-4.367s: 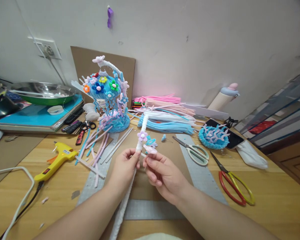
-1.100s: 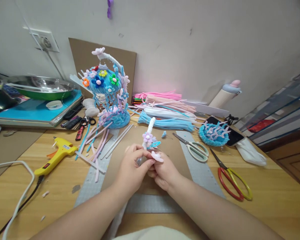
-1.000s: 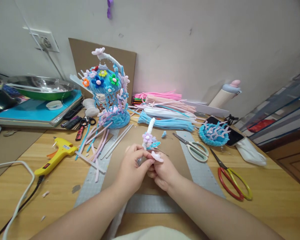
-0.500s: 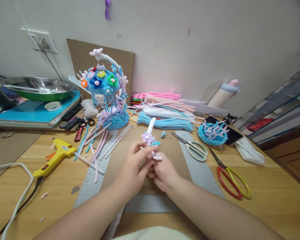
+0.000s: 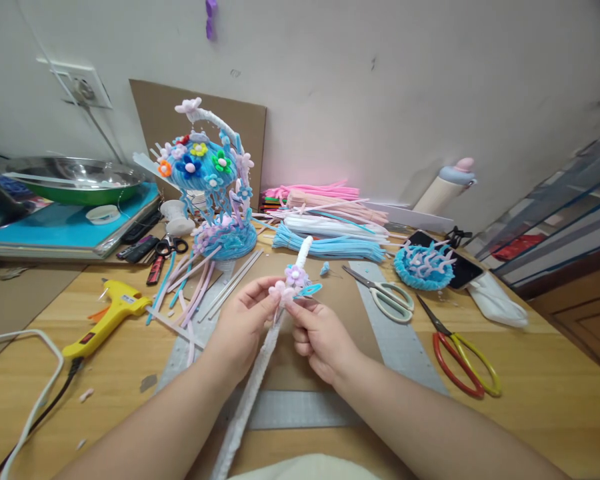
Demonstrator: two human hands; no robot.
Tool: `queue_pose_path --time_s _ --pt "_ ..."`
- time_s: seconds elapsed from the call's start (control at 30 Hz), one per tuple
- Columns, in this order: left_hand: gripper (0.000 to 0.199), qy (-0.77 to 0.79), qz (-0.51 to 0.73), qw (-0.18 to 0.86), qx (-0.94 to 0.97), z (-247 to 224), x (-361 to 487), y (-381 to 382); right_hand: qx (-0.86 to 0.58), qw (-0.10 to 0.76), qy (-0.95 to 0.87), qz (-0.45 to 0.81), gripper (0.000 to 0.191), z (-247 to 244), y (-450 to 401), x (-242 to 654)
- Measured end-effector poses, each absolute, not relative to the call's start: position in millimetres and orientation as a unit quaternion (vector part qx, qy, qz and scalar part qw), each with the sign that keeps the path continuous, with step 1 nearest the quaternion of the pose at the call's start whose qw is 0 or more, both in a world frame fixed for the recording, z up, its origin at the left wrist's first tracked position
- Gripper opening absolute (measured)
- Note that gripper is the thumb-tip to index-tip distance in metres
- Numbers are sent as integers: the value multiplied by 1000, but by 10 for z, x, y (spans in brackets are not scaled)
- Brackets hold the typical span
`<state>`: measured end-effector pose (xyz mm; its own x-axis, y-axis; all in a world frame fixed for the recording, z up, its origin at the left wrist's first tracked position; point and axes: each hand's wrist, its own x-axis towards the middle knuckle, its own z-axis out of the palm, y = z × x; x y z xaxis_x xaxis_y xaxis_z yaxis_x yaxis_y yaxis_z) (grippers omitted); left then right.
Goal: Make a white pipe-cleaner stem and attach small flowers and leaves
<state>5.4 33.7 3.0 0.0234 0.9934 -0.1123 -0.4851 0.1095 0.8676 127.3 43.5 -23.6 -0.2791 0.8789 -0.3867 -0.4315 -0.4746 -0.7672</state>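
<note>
Both hands near-closed at the fingertips: my left hand (image 5: 243,317) pinches the left side of a pale pink flower (image 5: 281,292), my right hand (image 5: 324,339) pinches its lower right edge, other fingers curled. Flower lies against a long white stem (image 5: 260,369), fuzzy and ridged, slanting over the brown board (image 5: 343,340). Just above it, a lilac flower (image 5: 296,275) (pale centre, rounded petals) and a blue loop (image 5: 310,291). Yellow glue gun (image 5: 105,320) bears a white label (image 5: 129,298), print too small to read.
</note>
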Motion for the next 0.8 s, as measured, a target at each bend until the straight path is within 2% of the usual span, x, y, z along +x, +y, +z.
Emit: queue_pose_path --time_s 0.13,0.33,0.6,0.8 --pt "23 336 568 704 265 99 23 352 -423 432 -266 751 40 -210 433 1275" --pt "18 312 556 737 224 115 -11 372 -422 433 -269 750 41 -198 432 1290" --pt "13 350 543 707 287 72 -43 388 -422 430 -276 749 39 -189 437 1299" --pt "22 425 570 602 363 57 -48 418 -424 441 -270 744 40 -194 462 1324"
